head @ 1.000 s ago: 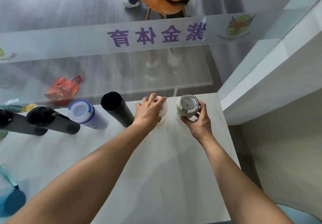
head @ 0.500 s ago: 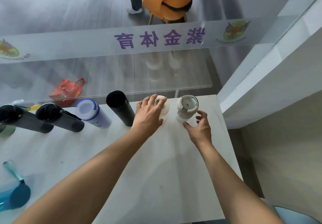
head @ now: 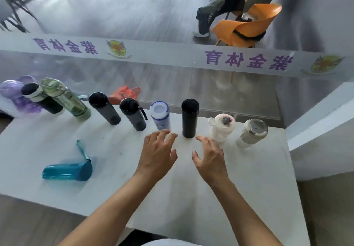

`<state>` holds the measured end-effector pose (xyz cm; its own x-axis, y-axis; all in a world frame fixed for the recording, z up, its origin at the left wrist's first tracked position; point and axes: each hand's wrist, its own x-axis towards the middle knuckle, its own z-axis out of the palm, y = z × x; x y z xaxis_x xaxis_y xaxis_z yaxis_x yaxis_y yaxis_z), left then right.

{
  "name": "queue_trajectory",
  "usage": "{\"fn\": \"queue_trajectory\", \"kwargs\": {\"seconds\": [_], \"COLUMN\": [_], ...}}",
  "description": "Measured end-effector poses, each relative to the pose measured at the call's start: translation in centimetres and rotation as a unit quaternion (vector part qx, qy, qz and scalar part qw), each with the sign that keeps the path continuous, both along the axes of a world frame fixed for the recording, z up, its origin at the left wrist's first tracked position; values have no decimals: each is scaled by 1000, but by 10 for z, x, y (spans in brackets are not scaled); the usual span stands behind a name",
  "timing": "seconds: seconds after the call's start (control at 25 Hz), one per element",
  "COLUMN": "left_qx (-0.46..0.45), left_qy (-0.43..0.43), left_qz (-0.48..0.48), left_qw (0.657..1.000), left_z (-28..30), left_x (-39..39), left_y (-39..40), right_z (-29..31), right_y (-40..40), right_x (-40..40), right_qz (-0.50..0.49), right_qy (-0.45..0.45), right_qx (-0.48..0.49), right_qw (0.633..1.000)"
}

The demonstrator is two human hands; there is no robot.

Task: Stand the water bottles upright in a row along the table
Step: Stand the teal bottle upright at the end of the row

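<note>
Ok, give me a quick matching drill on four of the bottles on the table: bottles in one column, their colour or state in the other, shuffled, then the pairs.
Column one:
1. teal bottle
2. bottle at the right end of the row
3. bottle directly beyond the gap between the two hands
4. bottle with the blue-rimmed lid

Column two:
A. black, upright
B. lying on its side, out of the row
C. white body, upright
D. beige with a grey lid, upright

Pairs: 1-B, 2-D, 3-A, 4-C

Head camera looks forward and down over the table (head: 134, 197).
</note>
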<state>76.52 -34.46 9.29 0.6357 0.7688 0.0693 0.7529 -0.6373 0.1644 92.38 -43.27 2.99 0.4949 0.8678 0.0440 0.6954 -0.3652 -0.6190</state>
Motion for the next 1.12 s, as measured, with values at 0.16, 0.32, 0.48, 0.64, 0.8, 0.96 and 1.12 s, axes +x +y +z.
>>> {"fn": "queue_trajectory", "kwargs": {"seconds": [0.16,0.32,0.48,0.64,0.8,0.96,1.12], "left_qx": [-14,-11,-14,-21,-61,-70,-69], "left_qy": [2,-14,-19,-3,14,9,-1], "left_qz": [86,160,201,215,232,250,256], "left_qw": [996,987,979,976,971,966,964], "left_z": [3,6,5,-4,-22,-39,-47], "left_x": [-81,-170,-269,-352,-403,-422,-426], "left_y": [9,16,25,36,35,39,51], "right_z": [16,24,19,2,-22,-44,-66], "right_y": [35,70,99,123,140,170,197], "right_x": [-69,-153,-247,-330,-367,-377,-382], "right_qz": [84,154,193,212,261,284,302], "right_qy": [-39,-43,-39,-34,-55,-68,-78], "right_qx": [17,27,21,-17,-63,-127,-197], "right_qw": [996,987,980,977,962,948,929]}}
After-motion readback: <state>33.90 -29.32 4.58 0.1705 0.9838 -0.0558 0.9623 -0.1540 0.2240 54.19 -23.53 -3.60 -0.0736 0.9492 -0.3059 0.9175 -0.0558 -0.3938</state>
